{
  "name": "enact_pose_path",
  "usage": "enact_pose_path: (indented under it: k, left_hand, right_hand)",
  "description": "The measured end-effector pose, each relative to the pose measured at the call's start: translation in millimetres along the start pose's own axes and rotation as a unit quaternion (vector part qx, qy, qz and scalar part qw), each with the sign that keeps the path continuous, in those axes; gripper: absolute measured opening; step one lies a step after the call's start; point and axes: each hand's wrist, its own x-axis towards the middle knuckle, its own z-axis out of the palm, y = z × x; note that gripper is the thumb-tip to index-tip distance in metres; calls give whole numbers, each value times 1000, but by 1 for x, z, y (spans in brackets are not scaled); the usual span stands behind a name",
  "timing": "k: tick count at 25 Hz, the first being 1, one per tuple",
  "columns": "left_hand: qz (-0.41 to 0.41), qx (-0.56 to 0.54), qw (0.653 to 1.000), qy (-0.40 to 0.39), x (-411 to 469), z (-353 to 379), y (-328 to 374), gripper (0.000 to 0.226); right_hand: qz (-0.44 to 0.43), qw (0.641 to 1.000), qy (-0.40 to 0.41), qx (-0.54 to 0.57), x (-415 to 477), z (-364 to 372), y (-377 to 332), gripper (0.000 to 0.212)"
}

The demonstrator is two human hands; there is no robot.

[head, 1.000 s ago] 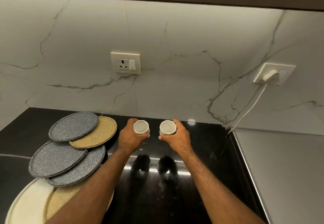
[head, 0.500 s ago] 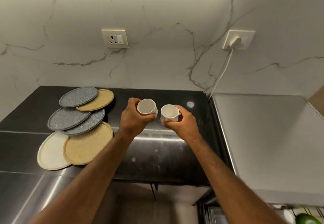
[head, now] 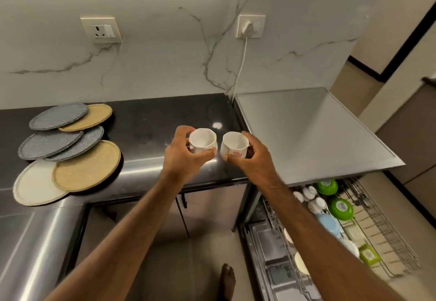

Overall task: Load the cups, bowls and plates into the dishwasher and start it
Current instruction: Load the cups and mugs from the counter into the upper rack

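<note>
Item: small white faceted ceramic cup (head: pixel 203 141), gripped in left hand (head: pixel 180 159).
Item: matching white cup (head: pixel 234 144), gripped in right hand (head: pixel 253 161).
Both are held upright, side by side, up and left of the pulled-out wire dishwasher rack (head: pixel 387 227). They are probably paired to save a trip.
Round speckled grey, tan and cream plates (head: pixel 70 150): far left of the rack, not yet loaded.

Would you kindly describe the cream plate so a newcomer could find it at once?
Look at the dark counter below the marble wall. At its left end lie overlapping round plates; the cream plate is nearest the front edge, tucked under a large tan plate. Its neighbours are grey or tan.
</note>
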Motion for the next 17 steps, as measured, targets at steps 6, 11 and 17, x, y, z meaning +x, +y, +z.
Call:
enact_pose_path:
  k: [6, 11, 17]
  left_hand:
    - [7, -34, 995, -95, -52, 37, 18, 62]
    - [3, -46, 987, -156, -70, 100, 34, 62]
    - [-13, -26, 972, -234, -73, 197, 22, 65]
  right_hand:
    - [38, 998, 39, -7, -74, -62, 17, 73]
    - [87, 992, 88, -17, -101, -122, 47, 69]
    - [160, 983, 87, -24, -109, -179, 120, 89]
